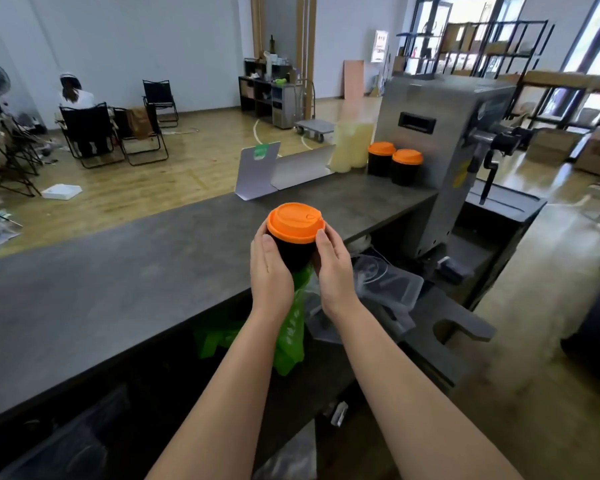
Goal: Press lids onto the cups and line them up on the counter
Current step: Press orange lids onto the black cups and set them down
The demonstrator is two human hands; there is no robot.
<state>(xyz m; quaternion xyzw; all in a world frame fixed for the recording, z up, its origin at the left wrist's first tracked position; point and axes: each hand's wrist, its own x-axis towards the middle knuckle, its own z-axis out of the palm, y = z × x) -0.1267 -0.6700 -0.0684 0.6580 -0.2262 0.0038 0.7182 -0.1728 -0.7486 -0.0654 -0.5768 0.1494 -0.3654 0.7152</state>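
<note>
1. Head view shows three black cups in all, each with an orange lid on it.
2. Two of the cups (381,165) (405,172) stand side by side, nearly touching, at the far end of the grey table (118,289), just beside a steel machine (440,133) and a pale plastic jug (352,145).
3. The third cup (293,252) is held between the two hands above the near edge of the table, well apart from the other two; its lid (294,222) looks level and fully seated.
4. The left hand (269,271) wraps the cup's left side, fingers curled round the wall and thumb tip just under the lid's rim.
5. The right hand (335,268) grips the right side the same way, thumb tip touching the rim.
6. One green plastic bag (291,327) hangs below the hands, and one folded white card (260,171) stands on the table behind the cup.
</note>
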